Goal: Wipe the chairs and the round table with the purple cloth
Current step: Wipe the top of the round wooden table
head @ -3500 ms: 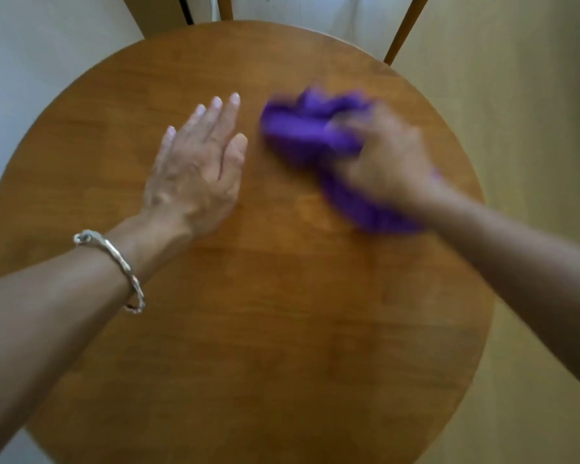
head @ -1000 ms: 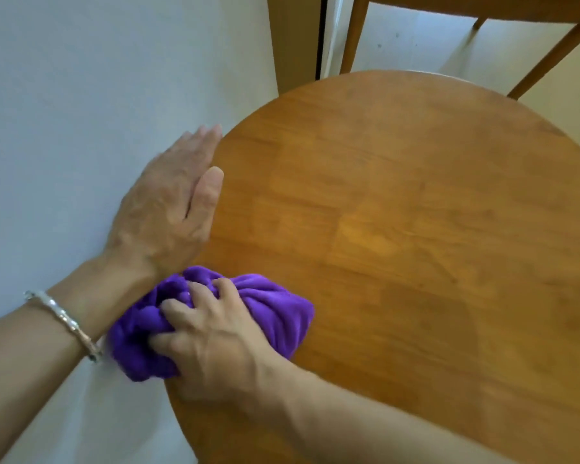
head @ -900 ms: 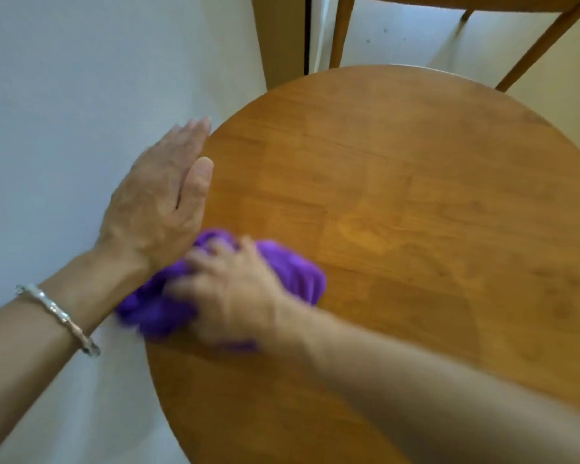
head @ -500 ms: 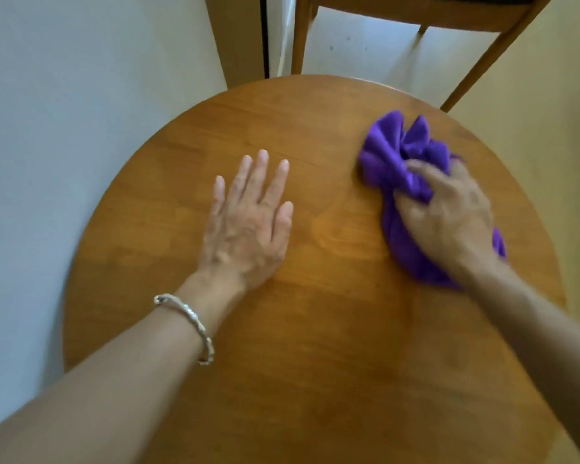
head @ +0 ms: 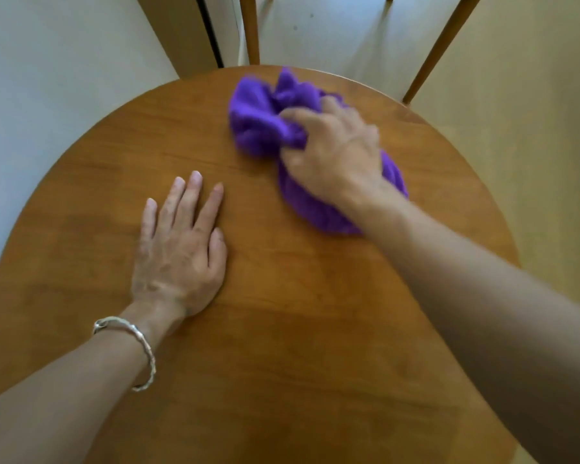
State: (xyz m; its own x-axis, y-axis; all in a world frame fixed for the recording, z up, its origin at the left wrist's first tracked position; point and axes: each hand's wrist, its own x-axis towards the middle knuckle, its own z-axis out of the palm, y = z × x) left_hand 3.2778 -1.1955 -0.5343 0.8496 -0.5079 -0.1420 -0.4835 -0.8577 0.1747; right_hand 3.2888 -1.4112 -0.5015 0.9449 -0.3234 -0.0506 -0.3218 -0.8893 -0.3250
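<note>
The round wooden counter (head: 282,346) fills most of the view, its brown top seen from above. The purple cloth (head: 258,128) lies bunched on the far right part of the top, close to the far edge and touching the wood. The right hand (head: 335,155) sits on the cloth, and its fingers (head: 302,115) are curled into the folds and grip them. One crumpled lobe of the cloth sticks out past the knuckles toward the far edge. Another lobe shows under the palm and wrist on the right side. Both this hand and the cloth look slightly blurred.

The left hand (head: 178,256) lies palm down on the bare wood, left of centre and nearer to the person than the cloth. Its fingers are straight and a little spread, the thumb lies alongside them, and it holds nothing. A strip of bare wood separates it from the cloth. A silver bracelet (head: 141,346) circles the left wrist. Both forearms reach in from the near edge, the right one crossing the near right part of the top.

Beyond the far edge two wooden chair legs (head: 250,28) stand on a pale floor (head: 332,38). One is upright just left of the cloth and the other slants away at the right. A pale wall (head: 47,68) runs along the left side, and a tan panel with a dark strip meets it at the top
</note>
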